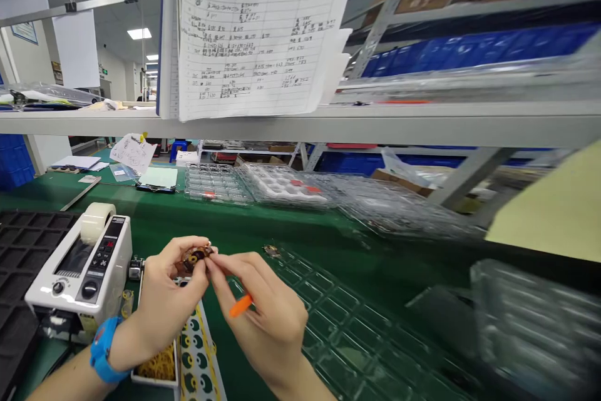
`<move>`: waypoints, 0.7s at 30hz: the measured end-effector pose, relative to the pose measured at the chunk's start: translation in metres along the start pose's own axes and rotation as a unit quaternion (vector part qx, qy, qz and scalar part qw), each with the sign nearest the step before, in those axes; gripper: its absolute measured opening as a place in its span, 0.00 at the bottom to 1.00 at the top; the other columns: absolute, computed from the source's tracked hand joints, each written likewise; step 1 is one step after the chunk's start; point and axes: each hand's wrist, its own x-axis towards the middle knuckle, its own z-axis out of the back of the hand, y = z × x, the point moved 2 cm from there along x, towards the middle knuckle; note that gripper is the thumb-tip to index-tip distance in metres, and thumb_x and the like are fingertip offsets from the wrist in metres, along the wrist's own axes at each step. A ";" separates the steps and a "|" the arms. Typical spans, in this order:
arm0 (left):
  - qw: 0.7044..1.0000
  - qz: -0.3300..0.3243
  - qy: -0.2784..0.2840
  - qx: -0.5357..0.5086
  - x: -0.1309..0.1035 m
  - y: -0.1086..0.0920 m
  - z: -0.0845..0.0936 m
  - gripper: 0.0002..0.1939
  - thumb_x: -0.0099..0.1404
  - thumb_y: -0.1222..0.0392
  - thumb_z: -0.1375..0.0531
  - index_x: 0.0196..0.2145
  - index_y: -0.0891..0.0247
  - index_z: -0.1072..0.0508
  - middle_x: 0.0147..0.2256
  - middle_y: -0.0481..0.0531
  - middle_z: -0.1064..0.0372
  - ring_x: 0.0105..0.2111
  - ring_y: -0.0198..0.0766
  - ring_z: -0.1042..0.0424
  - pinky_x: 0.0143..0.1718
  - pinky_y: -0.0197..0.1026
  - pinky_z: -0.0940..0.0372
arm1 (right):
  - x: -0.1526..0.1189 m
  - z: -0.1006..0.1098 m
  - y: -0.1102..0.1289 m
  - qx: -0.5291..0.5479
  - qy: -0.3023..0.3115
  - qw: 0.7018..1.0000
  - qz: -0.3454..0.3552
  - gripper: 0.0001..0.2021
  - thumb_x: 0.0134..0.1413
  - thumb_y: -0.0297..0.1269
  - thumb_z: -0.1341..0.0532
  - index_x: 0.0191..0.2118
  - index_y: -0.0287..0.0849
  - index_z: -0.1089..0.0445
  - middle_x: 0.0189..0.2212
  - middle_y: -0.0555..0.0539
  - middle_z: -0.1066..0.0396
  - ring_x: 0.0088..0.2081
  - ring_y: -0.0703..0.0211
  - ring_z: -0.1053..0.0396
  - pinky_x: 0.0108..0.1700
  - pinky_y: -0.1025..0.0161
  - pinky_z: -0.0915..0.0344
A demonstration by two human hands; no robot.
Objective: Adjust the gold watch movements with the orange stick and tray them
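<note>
Near the middle of the head view, my left hand (pixel 171 291) grips a small copper-brown part (pixel 196 256) between thumb and fingers; a blue band circles that wrist. My right hand (pixel 265 310) meets it from the right, thumb and forefinger pinched at the part's edge. An orange-ended tool (pixel 241 306) lies across the right palm, held by the curled fingers. Below the hands is a sheet with yellow and dark round pieces (pixel 197 360), beside a white box of yellow bits (pixel 159 366). A similar small part (pixel 271 251) rests at the corner of a clear compartment tray (pixel 338 307).
A white tape dispenser (pixel 87 269) stands at left beside a black tray (pixel 19 276). Clear trays (pixel 282 185) line the back of the green table. A shelf beam (pixel 300 128) crosses above, with handwritten sheets (pixel 258 38) hanging. More clear plastic trays (pixel 530 326) are at right.
</note>
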 end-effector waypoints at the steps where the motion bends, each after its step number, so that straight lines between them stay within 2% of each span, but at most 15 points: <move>1: 1.000 -0.010 0.006 0.013 -0.002 0.000 -0.001 0.12 0.61 0.68 0.40 0.42 0.60 0.24 0.39 0.52 0.20 0.38 0.40 0.20 0.36 0.35 0.26 | 0.000 0.000 -0.002 -0.002 -0.005 1.000 -0.009 0.07 0.58 0.22 0.39 0.39 0.41 0.29 0.29 0.48 0.27 0.27 0.64 0.28 0.28 0.69 0.33; 6: 0.998 -0.047 0.015 0.048 -0.008 0.005 -0.005 0.18 0.60 0.70 0.41 0.48 0.58 0.25 0.46 0.53 0.21 0.44 0.44 0.21 0.42 0.38 0.25 | 0.001 0.002 -0.007 0.038 0.015 0.995 -0.091 0.07 0.59 0.25 0.41 0.35 0.43 0.29 0.28 0.50 0.28 0.28 0.64 0.29 0.28 0.69 0.33; 13: 0.991 -0.081 0.043 0.096 -0.006 0.008 -0.007 0.20 0.61 0.71 0.42 0.49 0.59 0.26 0.46 0.53 0.22 0.43 0.44 0.21 0.44 0.42 0.26 | 0.006 0.000 -0.013 0.134 0.050 0.975 -0.172 0.08 0.52 0.25 0.42 0.25 0.42 0.34 0.21 0.55 0.37 0.21 0.69 0.41 0.22 0.71 0.44; 17: 0.995 -0.048 0.027 0.084 0.003 0.013 -0.004 0.19 0.59 0.70 0.41 0.48 0.59 0.25 0.47 0.54 0.22 0.45 0.45 0.22 0.46 0.42 0.27 | 0.010 0.003 -0.017 0.261 0.116 0.924 -0.255 0.08 0.49 0.31 0.41 0.22 0.41 0.36 0.17 0.56 0.44 0.19 0.69 0.50 0.20 0.70 0.51; 21: 0.997 -0.009 -0.011 0.074 0.020 0.019 0.009 0.21 0.56 0.71 0.39 0.48 0.59 0.26 0.44 0.53 0.22 0.41 0.44 0.21 0.46 0.43 0.26 | 0.006 -0.004 -0.025 0.325 0.161 0.873 -0.327 0.12 0.50 0.43 0.41 0.23 0.42 0.38 0.18 0.55 0.46 0.20 0.68 0.49 0.22 0.68 0.49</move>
